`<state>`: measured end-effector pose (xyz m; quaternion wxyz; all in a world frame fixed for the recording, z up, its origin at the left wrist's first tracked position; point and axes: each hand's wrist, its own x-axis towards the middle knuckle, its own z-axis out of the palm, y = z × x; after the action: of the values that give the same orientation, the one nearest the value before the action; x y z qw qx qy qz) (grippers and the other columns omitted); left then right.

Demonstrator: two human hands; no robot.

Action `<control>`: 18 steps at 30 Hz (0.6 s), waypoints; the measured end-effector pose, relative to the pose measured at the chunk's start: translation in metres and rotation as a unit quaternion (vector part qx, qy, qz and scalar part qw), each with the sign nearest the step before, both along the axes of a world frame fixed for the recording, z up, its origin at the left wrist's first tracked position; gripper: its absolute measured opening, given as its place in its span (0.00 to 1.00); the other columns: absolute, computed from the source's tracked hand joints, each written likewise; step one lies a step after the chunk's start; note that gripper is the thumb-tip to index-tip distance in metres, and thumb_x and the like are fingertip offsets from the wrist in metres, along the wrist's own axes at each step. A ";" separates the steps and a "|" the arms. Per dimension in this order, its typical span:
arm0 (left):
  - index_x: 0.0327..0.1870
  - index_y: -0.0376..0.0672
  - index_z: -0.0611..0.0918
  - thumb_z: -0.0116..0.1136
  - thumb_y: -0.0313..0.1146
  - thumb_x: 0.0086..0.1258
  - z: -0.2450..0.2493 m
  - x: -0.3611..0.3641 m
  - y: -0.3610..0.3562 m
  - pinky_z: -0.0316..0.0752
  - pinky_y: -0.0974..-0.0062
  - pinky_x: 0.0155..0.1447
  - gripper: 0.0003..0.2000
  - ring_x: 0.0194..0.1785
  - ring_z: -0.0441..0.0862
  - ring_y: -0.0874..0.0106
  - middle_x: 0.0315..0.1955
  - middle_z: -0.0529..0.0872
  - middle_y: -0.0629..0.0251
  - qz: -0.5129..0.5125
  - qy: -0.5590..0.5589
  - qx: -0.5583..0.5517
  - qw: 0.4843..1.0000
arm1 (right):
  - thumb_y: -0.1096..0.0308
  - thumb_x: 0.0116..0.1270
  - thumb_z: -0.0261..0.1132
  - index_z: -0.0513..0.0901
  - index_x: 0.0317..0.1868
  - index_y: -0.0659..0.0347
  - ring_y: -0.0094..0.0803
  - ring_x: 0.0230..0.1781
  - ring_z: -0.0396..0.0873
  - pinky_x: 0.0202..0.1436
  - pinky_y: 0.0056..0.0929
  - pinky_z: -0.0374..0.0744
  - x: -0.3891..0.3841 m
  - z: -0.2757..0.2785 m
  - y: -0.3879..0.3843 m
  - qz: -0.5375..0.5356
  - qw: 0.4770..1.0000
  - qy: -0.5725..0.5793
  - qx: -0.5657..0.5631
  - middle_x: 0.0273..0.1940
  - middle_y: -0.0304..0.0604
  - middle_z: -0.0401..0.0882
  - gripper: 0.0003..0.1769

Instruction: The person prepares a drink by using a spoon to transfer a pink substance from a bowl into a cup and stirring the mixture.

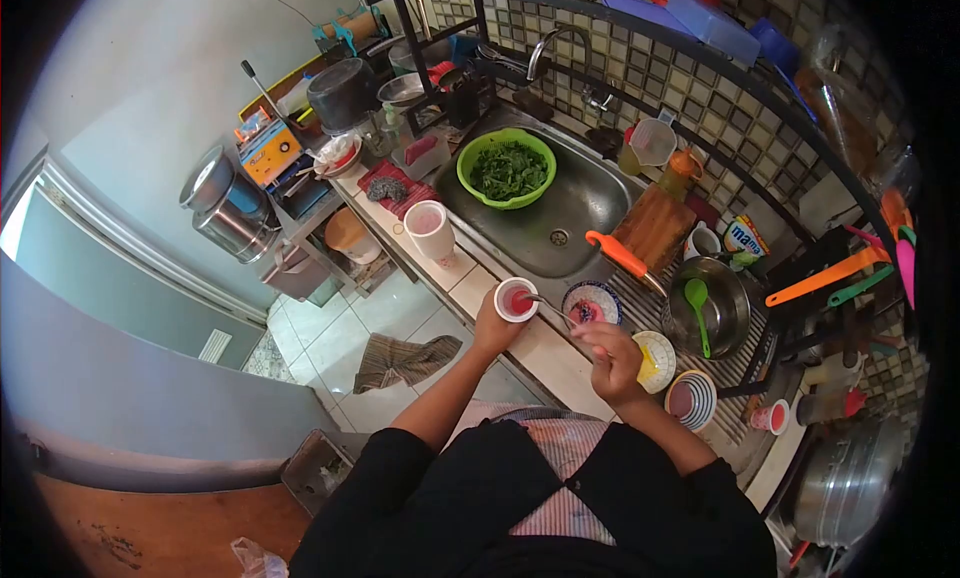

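My left hand (490,328) is wrapped around a small white cup (517,300) with red contents, held above the counter edge. My right hand (613,361) grips the handle of a metal spoon (548,308), whose far end dips into the cup. Just beyond the spoon lies a blue-patterned saucer (606,296) with pink and dark bits on it. Close to my right hand sits a pale plate (655,350) with something yellow. A stack of white cups (430,233) stands on the counter to the left.
A green basin (507,198) of leafy greens sits in the metal sink (590,193). On the right are a steel pot (735,313) with a green spoon (699,318), a striped bowl (710,403) and another cup (770,416) with red contents. An orange-handled knife (625,255) rests near a wooden board (653,225).
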<state>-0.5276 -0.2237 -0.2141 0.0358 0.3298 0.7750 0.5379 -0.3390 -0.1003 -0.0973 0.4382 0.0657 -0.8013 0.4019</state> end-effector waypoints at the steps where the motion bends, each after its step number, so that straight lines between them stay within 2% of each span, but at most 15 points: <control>1: 0.49 0.39 0.79 0.73 0.35 0.51 0.000 -0.002 0.000 0.73 0.63 0.56 0.24 0.51 0.79 0.55 0.45 0.82 0.55 -0.001 0.001 0.000 1.000 | 0.70 0.74 0.55 0.77 0.42 0.65 0.43 0.39 0.83 0.45 0.34 0.81 0.002 0.002 -0.001 -0.008 0.999 0.042 -0.010 0.39 0.51 0.84 0.07; 3: 0.50 0.39 0.79 0.73 0.35 0.51 0.000 -0.004 -0.002 0.72 0.63 0.57 0.25 0.53 0.78 0.55 0.48 0.81 0.54 -0.010 0.101 -0.017 0.995 | 0.67 0.76 0.52 0.76 0.43 0.65 0.41 0.39 0.82 0.46 0.32 0.80 0.006 0.000 0.000 -0.016 0.997 0.053 -0.047 0.39 0.51 0.83 0.10; 5: 0.50 0.38 0.78 0.73 0.34 0.51 0.000 -0.005 -0.002 0.72 0.63 0.58 0.24 0.53 0.78 0.55 0.49 0.81 0.53 -0.015 0.096 -0.022 0.995 | 0.64 0.78 0.50 0.75 0.43 0.65 0.38 0.38 0.82 0.46 0.30 0.79 0.012 -0.004 0.001 -0.026 0.994 0.063 -0.085 0.38 0.51 0.83 0.12; 7: 0.51 0.38 0.78 0.72 0.33 0.52 0.000 -0.003 -0.003 0.72 0.63 0.59 0.24 0.54 0.78 0.55 0.50 0.81 0.53 -0.021 0.093 -0.023 0.995 | 0.59 0.79 0.48 0.74 0.43 0.65 0.32 0.36 0.80 0.45 0.27 0.77 0.020 -0.014 0.006 -0.076 0.943 0.019 -0.323 0.36 0.48 0.81 0.17; 8: 0.51 0.38 0.78 0.71 0.33 0.52 0.002 -0.001 -0.004 0.72 0.63 0.59 0.24 0.54 0.78 0.55 0.50 0.81 0.53 -0.016 0.073 -0.009 0.997 | 0.55 0.80 0.46 0.73 0.42 0.65 0.30 0.33 0.78 0.42 0.28 0.78 0.026 -0.025 0.016 -0.096 0.924 -0.017 -0.369 0.36 0.47 0.79 0.19; 9: 0.52 0.38 0.78 0.70 0.32 0.52 0.006 0.000 -0.002 0.72 0.64 0.59 0.24 0.55 0.78 0.55 0.50 0.81 0.53 -0.012 0.055 0.008 0.998 | 0.55 0.80 0.46 0.73 0.42 0.65 0.30 0.33 0.78 0.42 0.28 0.78 0.030 -0.033 0.024 -0.098 0.926 -0.010 -0.363 0.36 0.47 0.79 0.19; 11: 0.53 0.41 0.78 0.68 0.31 0.51 0.005 0.002 -0.002 0.72 0.60 0.57 0.24 0.52 0.77 0.52 0.47 0.81 0.53 -0.018 0.058 0.059 0.996 | 0.53 0.80 0.44 0.73 0.42 0.64 0.30 0.31 0.77 0.40 0.28 0.77 0.043 -0.051 0.037 -0.060 0.858 0.017 -0.510 0.36 0.47 0.78 0.21; 13: 0.53 0.40 0.78 0.68 0.33 0.51 0.001 0.000 -0.004 0.72 0.61 0.58 0.25 0.53 0.78 0.53 0.47 0.82 0.53 -0.010 0.084 -0.025 0.996 | 0.52 0.80 0.43 0.72 0.41 0.64 0.32 0.30 0.76 0.37 0.29 0.77 0.050 -0.060 0.047 -0.079 0.852 0.023 -0.517 0.38 0.50 0.77 0.22; 14: 0.53 0.40 0.79 0.70 0.37 0.53 -0.003 0.000 -0.004 0.73 0.61 0.57 0.25 0.52 0.79 0.53 0.47 0.83 0.52 -0.005 0.085 -0.021 0.996 | 0.52 0.80 0.43 0.72 0.41 0.64 0.33 0.30 0.77 0.37 0.29 0.77 0.054 -0.065 0.051 -0.091 0.858 0.046 -0.503 0.38 0.50 0.77 0.22; 15: 0.53 0.40 0.79 0.70 0.37 0.53 0.001 0.001 -0.002 0.73 0.61 0.57 0.25 0.52 0.79 0.53 0.47 0.83 0.52 -0.009 0.084 -0.020 0.996 | 0.52 0.80 0.44 0.72 0.42 0.64 0.33 0.30 0.77 0.37 0.28 0.77 0.056 -0.065 0.052 -0.103 0.863 0.068 -0.490 0.39 0.51 0.77 0.22; 16: 0.52 0.40 0.79 0.71 0.39 0.54 0.003 0.002 -0.002 0.73 0.61 0.55 0.25 0.51 0.79 0.53 0.46 0.83 0.52 -0.014 0.065 -0.006 0.998 | 0.55 0.81 0.43 0.73 0.44 0.67 0.33 0.32 0.79 0.40 0.28 0.80 0.055 -0.065 0.054 -0.105 0.877 0.073 -0.464 0.40 0.50 0.78 0.21; 17: 0.52 0.40 0.79 0.72 0.42 0.55 0.006 0.002 -0.002 0.74 0.60 0.54 0.25 0.50 0.80 0.53 0.46 0.83 0.52 -0.018 0.047 0.007 0.999 | 0.55 0.81 0.43 0.73 0.44 0.67 0.33 0.32 0.79 0.40 0.28 0.80 0.056 -0.065 0.055 -0.109 0.875 0.072 -0.465 0.40 0.50 0.78 0.21; 18: 0.51 0.39 0.80 0.72 0.45 0.56 0.006 0.002 -0.002 0.75 0.60 0.52 0.26 0.49 0.81 0.53 0.46 0.84 0.52 -0.017 0.056 0.008 0.998 | 0.58 0.81 0.44 0.73 0.46 0.68 0.34 0.35 0.80 0.43 0.30 0.80 0.055 -0.054 0.051 -0.128 0.907 0.024 -0.400 0.41 0.50 0.78 0.20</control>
<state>-0.5256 -0.2261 -0.2085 -0.0009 0.3731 0.7657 0.5239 -0.2841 -0.0495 -0.1514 0.4948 -0.2084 -0.5639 0.6275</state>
